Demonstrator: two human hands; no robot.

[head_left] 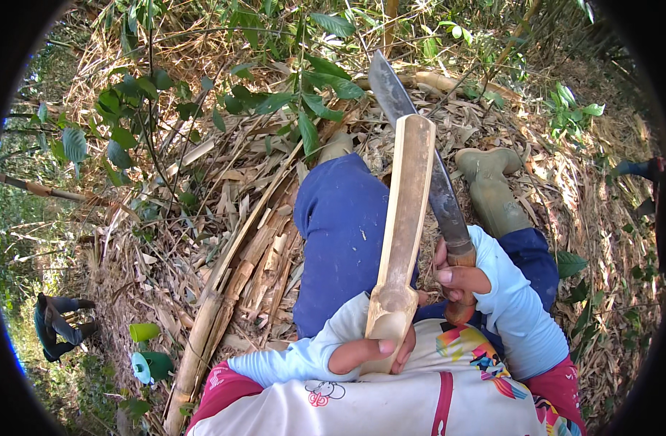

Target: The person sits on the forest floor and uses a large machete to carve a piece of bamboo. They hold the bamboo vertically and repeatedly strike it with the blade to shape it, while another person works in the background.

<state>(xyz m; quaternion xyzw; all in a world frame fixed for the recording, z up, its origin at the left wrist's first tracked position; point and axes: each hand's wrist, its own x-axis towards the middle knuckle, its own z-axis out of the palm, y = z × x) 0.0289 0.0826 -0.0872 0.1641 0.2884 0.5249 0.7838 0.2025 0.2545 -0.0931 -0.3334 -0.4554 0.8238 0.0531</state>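
Note:
A split length of bamboo [408, 196] stands slanted in front of my chest, with carved shoulders and a pale hollow at its lower end. My left hand [363, 354] grips that lower end, thumb across the front and fingers on the other side. Around the wooden handle of a machete [446, 196] my right hand [462, 280] is closed. The dark, curved blade points up and away, passing behind the bamboo's upper part. Whether blade and bamboo touch, I cannot tell.
Long split bamboo pieces [220, 280] lie to my left. Beyond them are a teal pot [153, 367] and a light green cup [144, 332]. Another person [57, 325] is at the far left. Leafy stems [311, 94] rise ahead; my rubber boot [489, 189] rests on dry leaves.

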